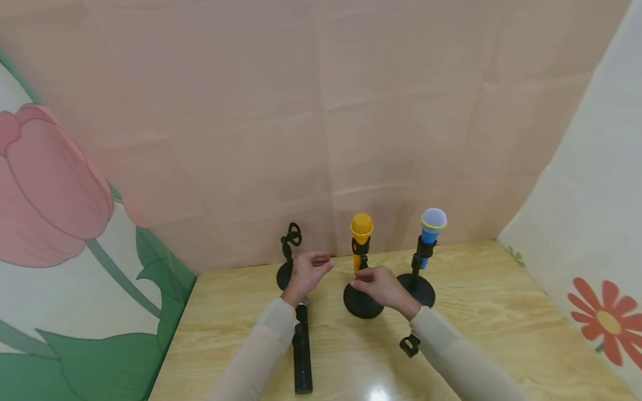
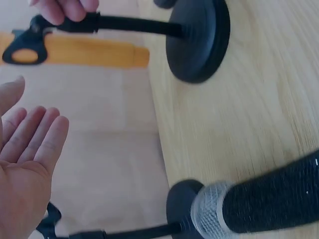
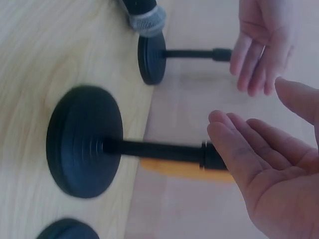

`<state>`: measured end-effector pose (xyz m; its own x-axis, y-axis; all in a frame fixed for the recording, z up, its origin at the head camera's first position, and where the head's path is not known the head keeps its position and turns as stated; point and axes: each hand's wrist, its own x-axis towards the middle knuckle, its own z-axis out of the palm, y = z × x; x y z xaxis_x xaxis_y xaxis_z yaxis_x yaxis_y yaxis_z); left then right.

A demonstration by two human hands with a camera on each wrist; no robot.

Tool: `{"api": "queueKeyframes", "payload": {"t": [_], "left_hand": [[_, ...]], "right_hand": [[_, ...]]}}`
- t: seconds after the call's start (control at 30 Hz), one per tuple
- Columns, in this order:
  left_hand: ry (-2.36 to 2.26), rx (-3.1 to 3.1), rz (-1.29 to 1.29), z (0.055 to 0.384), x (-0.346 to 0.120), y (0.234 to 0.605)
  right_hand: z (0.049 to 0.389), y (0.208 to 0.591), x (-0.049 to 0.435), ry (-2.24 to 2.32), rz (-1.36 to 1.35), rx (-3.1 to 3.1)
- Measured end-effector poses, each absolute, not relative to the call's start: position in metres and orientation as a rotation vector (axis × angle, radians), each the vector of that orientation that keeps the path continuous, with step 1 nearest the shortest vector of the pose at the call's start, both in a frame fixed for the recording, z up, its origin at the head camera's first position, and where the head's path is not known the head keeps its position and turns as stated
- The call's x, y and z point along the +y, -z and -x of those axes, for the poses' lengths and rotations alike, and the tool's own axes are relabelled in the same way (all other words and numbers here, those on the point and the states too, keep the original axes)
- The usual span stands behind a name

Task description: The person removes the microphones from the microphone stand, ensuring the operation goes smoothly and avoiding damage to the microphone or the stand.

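Beside the yellow microphone, left hand and right hand are held, fingers together; its stand is best steadied.

"Where's the yellow microphone?"
"Just right of the frame's middle, standing up in a black stand with a round, flat foot."
"And the black microphone?"
"Lying down near the bottom, a bit left of the middle. Its silver head points up the frame."
"And the other stand?"
"Above that one, standing up, with a ring on top."
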<state>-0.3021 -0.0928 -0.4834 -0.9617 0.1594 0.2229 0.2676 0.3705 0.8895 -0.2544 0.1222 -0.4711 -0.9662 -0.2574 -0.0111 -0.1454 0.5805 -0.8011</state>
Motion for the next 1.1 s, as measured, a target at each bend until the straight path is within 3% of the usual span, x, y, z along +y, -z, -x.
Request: {"api": "queueKeyframes", "payload": {"t": [0.43,1.1], "left_hand": [[1.721,-2.471,0.579,0.295,-0.056,0.472],[1.838,-2.420,0.555,0.294,-0.035,0.470]], "right_hand": [[0.268,0.462,0.152,1.279,0.394,2.815],[0.279,0.459,0.149,1.321,0.438,2.874]]}}
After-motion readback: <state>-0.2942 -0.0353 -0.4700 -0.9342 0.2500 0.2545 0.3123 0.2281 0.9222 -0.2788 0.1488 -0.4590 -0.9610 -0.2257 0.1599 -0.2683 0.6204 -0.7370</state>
